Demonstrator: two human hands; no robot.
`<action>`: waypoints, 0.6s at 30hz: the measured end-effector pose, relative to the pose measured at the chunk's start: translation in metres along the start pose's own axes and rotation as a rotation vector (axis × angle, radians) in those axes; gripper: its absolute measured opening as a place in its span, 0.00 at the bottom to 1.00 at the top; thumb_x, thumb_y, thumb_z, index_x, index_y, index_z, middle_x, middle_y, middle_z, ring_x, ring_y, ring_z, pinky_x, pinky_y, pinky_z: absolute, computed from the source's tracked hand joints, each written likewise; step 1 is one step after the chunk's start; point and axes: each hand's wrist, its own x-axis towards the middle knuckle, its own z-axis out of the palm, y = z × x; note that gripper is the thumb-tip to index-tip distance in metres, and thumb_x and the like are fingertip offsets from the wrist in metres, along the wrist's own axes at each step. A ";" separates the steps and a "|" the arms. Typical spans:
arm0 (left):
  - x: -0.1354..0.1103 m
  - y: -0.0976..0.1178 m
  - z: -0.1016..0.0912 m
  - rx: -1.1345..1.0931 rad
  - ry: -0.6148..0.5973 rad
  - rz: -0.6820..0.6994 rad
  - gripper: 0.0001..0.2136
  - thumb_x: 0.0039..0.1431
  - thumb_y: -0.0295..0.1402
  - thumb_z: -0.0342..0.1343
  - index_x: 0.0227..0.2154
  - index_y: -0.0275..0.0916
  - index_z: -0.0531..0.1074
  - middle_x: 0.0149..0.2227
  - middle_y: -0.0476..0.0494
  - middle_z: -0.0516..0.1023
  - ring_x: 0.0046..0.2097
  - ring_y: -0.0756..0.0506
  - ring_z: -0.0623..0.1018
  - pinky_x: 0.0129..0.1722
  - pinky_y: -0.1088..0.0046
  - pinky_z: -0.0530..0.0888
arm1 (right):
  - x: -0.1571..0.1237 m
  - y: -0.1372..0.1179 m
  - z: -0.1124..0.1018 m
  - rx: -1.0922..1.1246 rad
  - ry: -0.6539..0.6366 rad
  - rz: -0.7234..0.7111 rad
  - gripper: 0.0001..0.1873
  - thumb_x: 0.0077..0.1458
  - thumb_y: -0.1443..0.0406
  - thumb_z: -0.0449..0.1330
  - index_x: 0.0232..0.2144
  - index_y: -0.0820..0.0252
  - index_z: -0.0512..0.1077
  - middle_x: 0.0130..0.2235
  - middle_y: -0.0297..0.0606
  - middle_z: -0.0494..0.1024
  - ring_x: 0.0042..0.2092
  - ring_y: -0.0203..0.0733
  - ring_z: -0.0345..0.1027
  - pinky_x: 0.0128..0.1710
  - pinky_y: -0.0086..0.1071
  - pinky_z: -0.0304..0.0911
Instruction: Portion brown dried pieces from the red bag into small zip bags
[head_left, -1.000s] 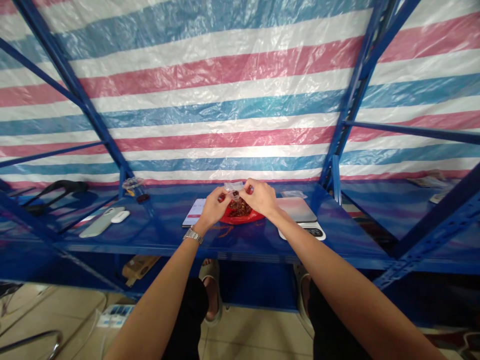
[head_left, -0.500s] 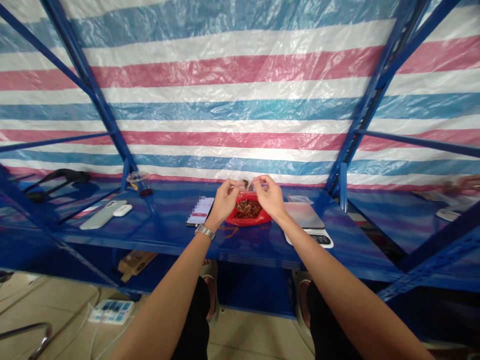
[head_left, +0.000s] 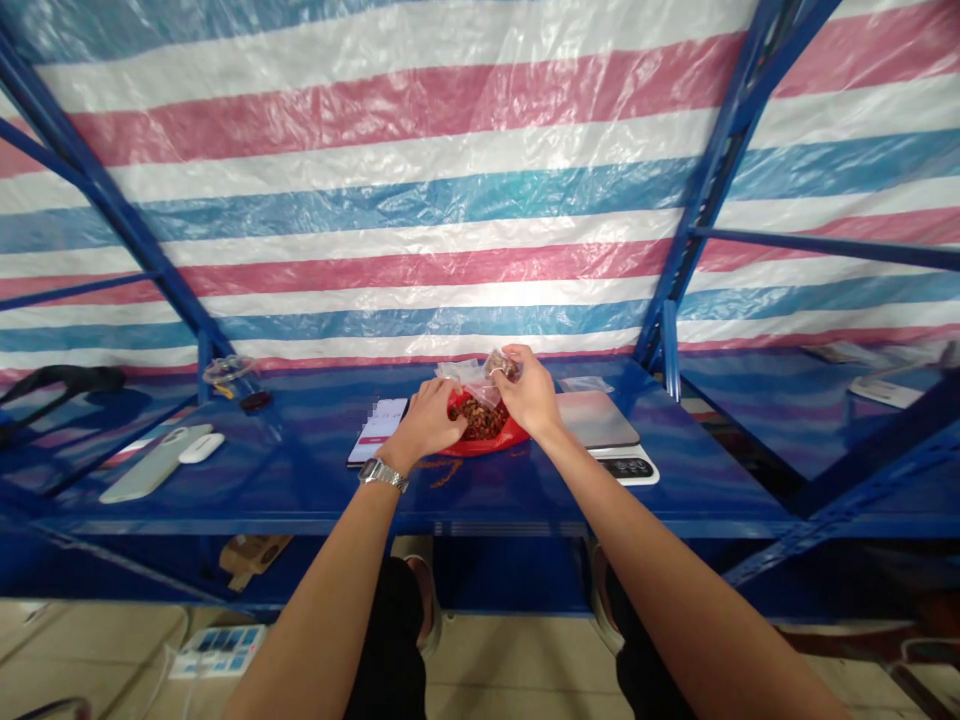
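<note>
Right grip [head_left: 531,395] pinching clear bag [head_left: 466,377] over bowl rim [head_left: 491,447]

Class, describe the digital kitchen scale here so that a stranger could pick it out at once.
On the blue metal shelf below the striped tarpaulin, find the red dish, where the right hand pinches a clear plastic bag. Just right of the dish lies the digital kitchen scale, with its flat silver top and dark display on its front edge.

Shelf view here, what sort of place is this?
Probably a makeshift storeroom or small work area: a blue steel shelving rack, a striped plastic tarp behind it, and a digital scale on it.
</note>
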 end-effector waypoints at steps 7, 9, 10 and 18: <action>-0.011 -0.026 -0.009 -0.100 -0.002 -0.224 0.22 0.48 0.27 0.62 0.49 0.43 0.70 0.44 0.43 0.76 0.44 0.39 0.79 0.48 0.60 0.75 | -0.017 -0.013 -0.003 -0.235 -0.130 -0.190 0.19 0.60 0.67 0.60 0.54 0.50 0.71 0.54 0.39 0.81 0.53 0.50 0.77 0.57 0.45 0.69; -0.008 -0.026 -0.006 -0.156 0.006 -0.211 0.18 0.51 0.24 0.58 0.46 0.42 0.71 0.37 0.47 0.78 0.35 0.45 0.78 0.40 0.68 0.75 | -0.018 -0.018 -0.004 -0.243 -0.142 -0.209 0.21 0.60 0.68 0.60 0.55 0.49 0.70 0.54 0.38 0.81 0.54 0.50 0.77 0.58 0.45 0.69; -0.006 -0.024 -0.004 -0.181 0.025 -0.204 0.17 0.51 0.23 0.57 0.45 0.41 0.71 0.36 0.48 0.78 0.33 0.47 0.77 0.37 0.70 0.74 | -0.018 -0.019 -0.005 -0.241 -0.141 -0.214 0.21 0.60 0.68 0.60 0.55 0.49 0.70 0.54 0.37 0.81 0.53 0.49 0.77 0.57 0.44 0.69; 0.013 0.005 0.006 -0.276 0.272 -0.065 0.13 0.58 0.23 0.53 0.43 0.42 0.74 0.42 0.45 0.79 0.41 0.47 0.77 0.43 0.71 0.73 | -0.013 -0.028 -0.001 -0.227 -0.149 -0.213 0.20 0.60 0.69 0.58 0.54 0.49 0.71 0.52 0.35 0.82 0.51 0.48 0.78 0.54 0.42 0.71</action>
